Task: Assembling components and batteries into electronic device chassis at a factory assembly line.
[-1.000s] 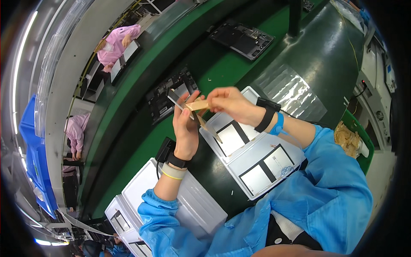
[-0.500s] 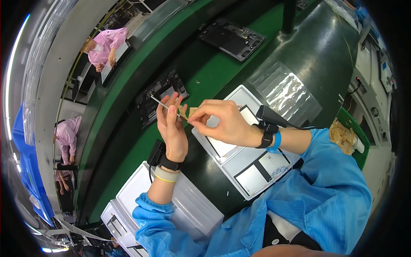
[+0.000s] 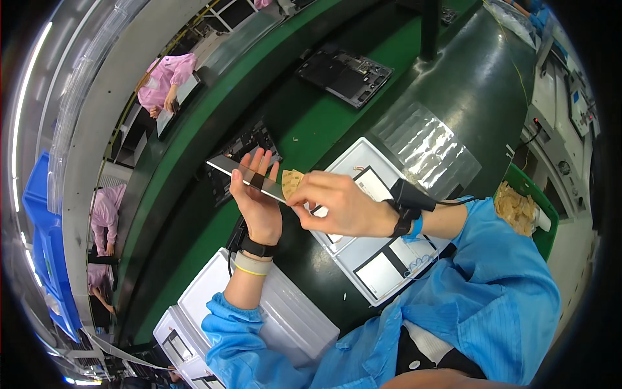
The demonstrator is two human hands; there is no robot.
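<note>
A thin, flat rectangular panel with a dark glossy strip and a pale edge [image 3: 224, 164] rests tilted across my left hand [image 3: 261, 219]. My left thumb lies over its near edge, and the fingers stretch up behind it. With thumb and fingertips together, my right hand [image 3: 343, 204] pinches at the panel's right end. A tan, patterned piece of film or paper [image 3: 293, 181] stands up by those fingertips. Whether it is still stuck to the panel cannot be made out.
Below my right hand is a white tray [image 3: 363, 259] of flat pale panels; another white tray [image 3: 201, 288] is lower left. Opened device housings [image 3: 346, 74] lie on the green belt. Clear plastic film [image 3: 427, 142] and a green bin [image 3: 547, 201] are on the right. Co-workers [image 3: 165, 78] sit across.
The panel has turned from nearly edge-on to show its broad face. My left fingers have spread slightly, and my right hand has dropped a little. The tan piece now stands more upright.
</note>
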